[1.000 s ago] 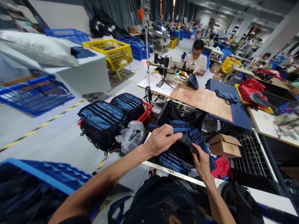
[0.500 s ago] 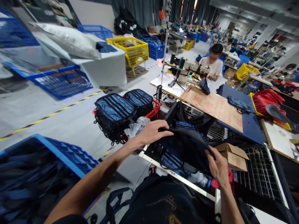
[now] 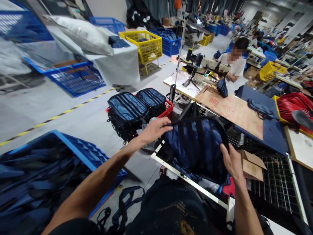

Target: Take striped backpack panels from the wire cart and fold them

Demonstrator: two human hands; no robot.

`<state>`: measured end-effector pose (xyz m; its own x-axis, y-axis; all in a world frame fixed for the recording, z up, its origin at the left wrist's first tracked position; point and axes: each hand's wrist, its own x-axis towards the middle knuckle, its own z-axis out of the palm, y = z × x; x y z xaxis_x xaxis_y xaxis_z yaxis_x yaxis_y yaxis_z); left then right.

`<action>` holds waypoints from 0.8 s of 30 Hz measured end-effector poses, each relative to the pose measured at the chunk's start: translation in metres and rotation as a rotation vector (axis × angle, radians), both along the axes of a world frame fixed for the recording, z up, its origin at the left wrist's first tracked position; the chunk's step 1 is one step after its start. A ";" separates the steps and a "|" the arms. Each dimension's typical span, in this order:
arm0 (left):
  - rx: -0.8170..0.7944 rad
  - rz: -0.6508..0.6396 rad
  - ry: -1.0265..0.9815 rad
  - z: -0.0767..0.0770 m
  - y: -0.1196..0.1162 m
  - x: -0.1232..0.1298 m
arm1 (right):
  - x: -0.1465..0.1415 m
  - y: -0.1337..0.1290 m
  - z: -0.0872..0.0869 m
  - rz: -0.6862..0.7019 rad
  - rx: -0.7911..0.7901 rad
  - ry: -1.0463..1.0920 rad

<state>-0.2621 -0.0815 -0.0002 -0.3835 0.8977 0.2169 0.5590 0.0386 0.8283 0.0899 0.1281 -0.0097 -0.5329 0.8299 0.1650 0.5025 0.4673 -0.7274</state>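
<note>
Between my hands is a dark blue bag panel (image 3: 195, 143) with black vertical straps and a black edge, its strapped face tilted up towards me. My left hand (image 3: 160, 126) pinches its upper left corner. On the right edge, my right hand (image 3: 231, 160) grips with the thumb on the near face; the other fingers are partly hidden behind. Beneath the panel is a white-framed wire bin (image 3: 190, 182) with more blue strapped fabric inside, mostly covered. Part of a red item (image 3: 228, 189) shows by my right wrist.
Blue strapped bags (image 3: 128, 106) sit on a red basket (image 3: 168, 109) ahead left. A blue crate (image 3: 73, 150) of dark fabric pieces stands at my left. Rightward are a cardboard box (image 3: 253, 164) and a wire rack (image 3: 274, 182). Beyond the bin, a co-worker (image 3: 233, 62) sits at a sewing machine (image 3: 215, 67).
The panel has turned from its dark plain side, seen edge-on, to its blue strapped face. Both hands keep hold of it, and the view has shifted slightly left.
</note>
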 end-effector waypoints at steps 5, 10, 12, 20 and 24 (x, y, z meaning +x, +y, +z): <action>-0.059 0.421 0.514 -0.018 0.018 -0.045 | -0.062 -0.022 -0.027 0.117 -0.115 0.024; -0.158 0.459 0.173 -0.060 0.011 -0.084 | -0.115 -0.013 -0.095 0.135 -0.286 0.119; -0.294 0.378 0.000 -0.094 0.000 -0.090 | -0.129 -0.010 -0.134 0.133 -0.359 0.090; -0.783 0.519 0.094 -0.231 -0.027 -0.072 | -0.161 -0.029 -0.280 0.151 -0.481 -0.073; -0.840 0.548 0.294 -0.276 -0.004 -0.080 | -0.177 -0.013 -0.342 0.147 -0.569 -0.152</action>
